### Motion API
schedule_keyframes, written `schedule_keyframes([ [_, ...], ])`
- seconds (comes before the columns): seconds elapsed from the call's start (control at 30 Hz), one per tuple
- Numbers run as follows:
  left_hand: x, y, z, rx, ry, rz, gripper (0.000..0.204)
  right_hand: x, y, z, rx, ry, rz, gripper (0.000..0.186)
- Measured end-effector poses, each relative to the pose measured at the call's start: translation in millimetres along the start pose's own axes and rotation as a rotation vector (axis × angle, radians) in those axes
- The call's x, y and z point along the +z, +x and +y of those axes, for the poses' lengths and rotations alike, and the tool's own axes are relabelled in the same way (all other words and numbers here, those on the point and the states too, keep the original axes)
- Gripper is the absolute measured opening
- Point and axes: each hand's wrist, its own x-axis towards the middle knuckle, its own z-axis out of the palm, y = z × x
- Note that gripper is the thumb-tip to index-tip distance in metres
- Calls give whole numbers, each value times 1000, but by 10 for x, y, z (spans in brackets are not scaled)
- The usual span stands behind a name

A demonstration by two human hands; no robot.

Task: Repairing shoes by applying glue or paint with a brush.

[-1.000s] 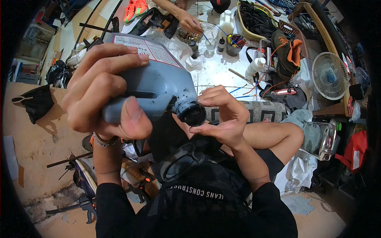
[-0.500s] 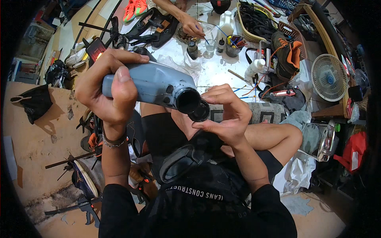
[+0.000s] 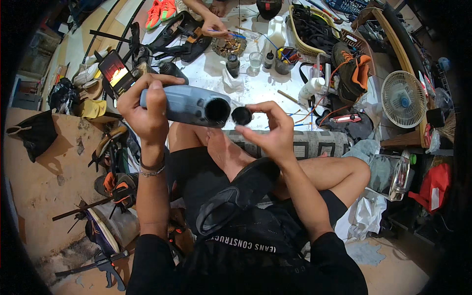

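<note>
My left hand is wrapped round a grey-blue plastic bottle, tipped so its wide dark mouth faces right and toward me. Between thumb and fingers of my right hand is a round black cap, its hollow side showing. A small gap separates the cap from the bottle's mouth. What is inside either one is too dark to tell. Below them, a dark shoe lies on my lap.
Across the white work surface, another person's hand holds a thin blue brush over an ashtray. A glass of liquid, a white jug and a dark jar stand nearby. A fan is at right, a lit phone at left.
The bottle and cap have moved farther from me, and the cap has come slightly away from the bottle's mouth. The other person's brush has left the glass and moved left over the ashtray.
</note>
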Motion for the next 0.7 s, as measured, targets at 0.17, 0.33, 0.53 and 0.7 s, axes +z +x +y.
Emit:
schedule_keyframes([
  [0.17,69,-40,-631,-93,-112,155,39,-334,266,960,227,-196,10,41],
  [0.33,257,-212,-1407,-188,76,216,33,-639,296,1723,376,-402,-183,42],
  [0.53,471,-389,-2252,-443,-73,377,33,-664,214,2018,217,-746,-197,48],
  [0.7,589,-531,-2549,-547,-132,419,33,-888,216,1824,92,-929,-159,47],
])
